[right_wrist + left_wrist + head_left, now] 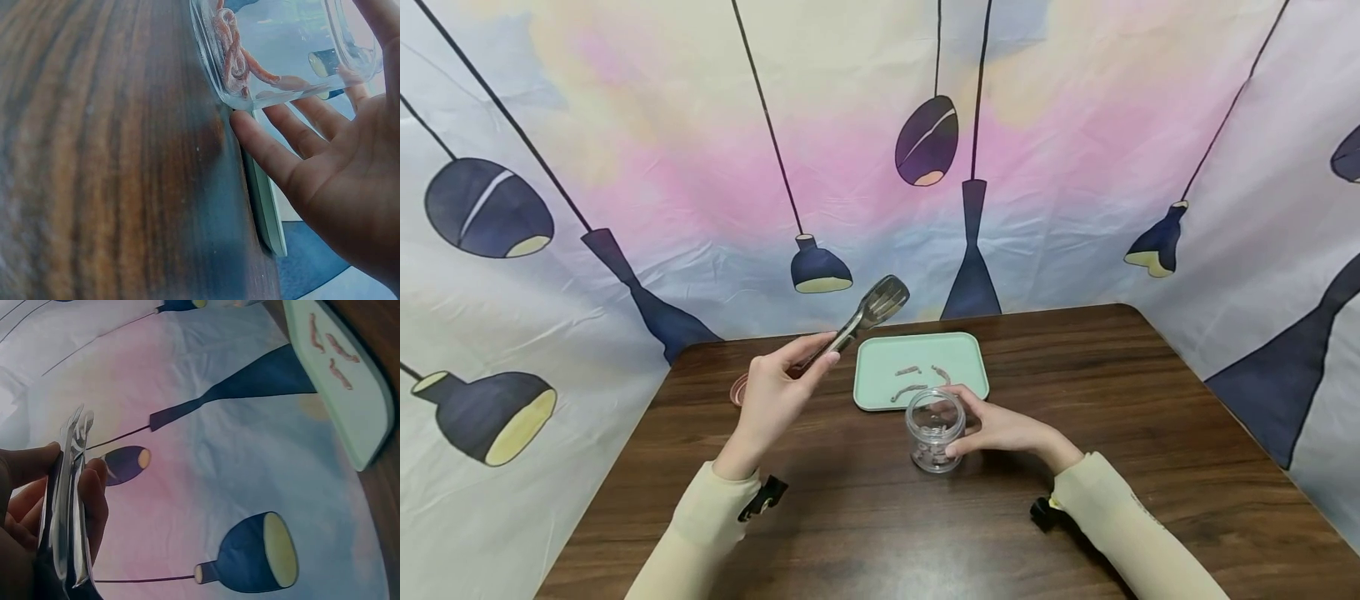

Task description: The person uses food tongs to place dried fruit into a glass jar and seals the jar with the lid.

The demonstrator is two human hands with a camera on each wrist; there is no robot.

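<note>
My left hand is raised over the left of the table and holds metal tongs. The tongs' heads point up and right, and in the left wrist view their two arms lie close together with nothing between the tips. My right hand grips a clear lidless jar standing upright on the table, thumb on the near side and fingers around the far side. Several thin pinkish strips lie at the bottom of the jar. Behind it, three similar strips lie apart on a pale green tray.
A reddish round object lies on the table, partly hidden by my left hand. The dark wooden table ends at the back against a printed lamp-pattern cloth. The jar overlaps the tray's front edge in the head view.
</note>
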